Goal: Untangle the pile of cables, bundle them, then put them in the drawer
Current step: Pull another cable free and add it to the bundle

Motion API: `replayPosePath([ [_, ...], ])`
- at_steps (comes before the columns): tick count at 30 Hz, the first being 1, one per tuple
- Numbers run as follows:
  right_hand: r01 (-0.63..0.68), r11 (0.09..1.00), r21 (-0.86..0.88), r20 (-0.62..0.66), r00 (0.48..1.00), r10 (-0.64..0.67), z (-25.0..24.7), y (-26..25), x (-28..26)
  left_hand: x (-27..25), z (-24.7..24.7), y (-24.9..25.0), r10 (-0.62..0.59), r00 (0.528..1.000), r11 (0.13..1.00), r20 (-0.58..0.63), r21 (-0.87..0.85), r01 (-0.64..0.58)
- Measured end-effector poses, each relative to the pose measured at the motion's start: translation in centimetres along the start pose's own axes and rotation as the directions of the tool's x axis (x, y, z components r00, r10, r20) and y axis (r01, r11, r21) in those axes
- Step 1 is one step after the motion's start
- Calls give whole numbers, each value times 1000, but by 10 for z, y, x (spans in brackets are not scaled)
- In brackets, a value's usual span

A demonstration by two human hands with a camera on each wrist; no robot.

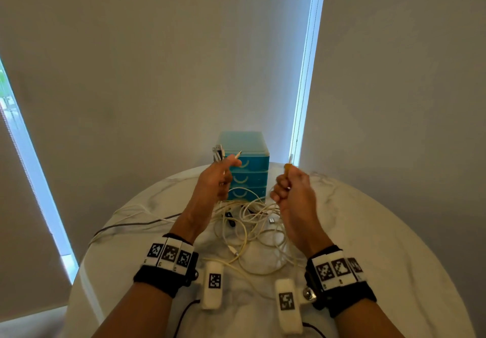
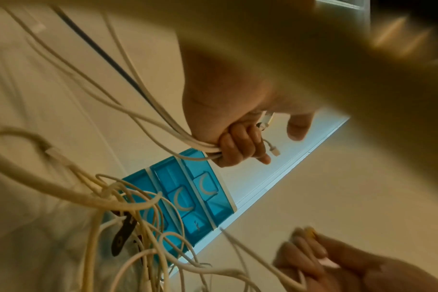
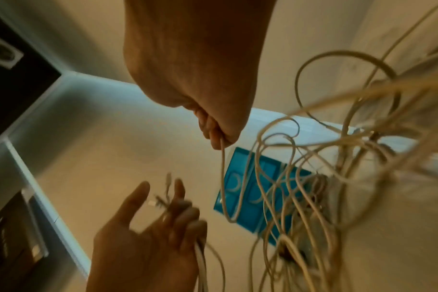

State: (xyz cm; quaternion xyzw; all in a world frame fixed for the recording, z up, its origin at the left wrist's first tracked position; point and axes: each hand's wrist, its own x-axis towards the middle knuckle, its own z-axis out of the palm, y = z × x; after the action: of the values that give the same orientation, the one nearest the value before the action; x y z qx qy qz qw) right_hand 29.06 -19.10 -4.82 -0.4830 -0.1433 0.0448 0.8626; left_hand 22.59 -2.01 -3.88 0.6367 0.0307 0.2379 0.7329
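Note:
A tangled pile of cream-white cables lies on the round white table, in front of a small blue drawer unit with three shut drawers. My left hand is raised above the pile and grips several cable ends, their plugs sticking out past the fingers. My right hand is raised beside it, fist curled round a single cable that hangs down into the pile.
One dark cable runs off the table's left edge. The drawer unit stands at the table's far edge against the wall. Blinds cover windows to the left and right. Table surface to the right of the pile is bare.

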Motion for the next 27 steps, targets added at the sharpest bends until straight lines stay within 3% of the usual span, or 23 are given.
replayPosePath([
  [4,26,962,-273,170,985,22,19,21,-20,6,1,-8,-127,986,981,106,-132,140],
  [8,111,951,-290,158,985,-67,22,25,-26,4,6,-15,-173,961,983,218,-20,181],
  [15,57,929,-365,70,997,-33,19,23,-29,-6,13,-13,-87,981,985,174,165,58],
  [19,46,919,-390,76,997,-18,17,22,-30,-6,7,-16,-49,974,991,222,134,19],
  [22,47,913,-405,113,994,-1,15,18,-29,-5,3,-14,-70,961,995,267,89,48],
  [27,107,877,-469,296,954,42,16,22,-27,-6,10,-18,-199,951,980,237,63,189],
])
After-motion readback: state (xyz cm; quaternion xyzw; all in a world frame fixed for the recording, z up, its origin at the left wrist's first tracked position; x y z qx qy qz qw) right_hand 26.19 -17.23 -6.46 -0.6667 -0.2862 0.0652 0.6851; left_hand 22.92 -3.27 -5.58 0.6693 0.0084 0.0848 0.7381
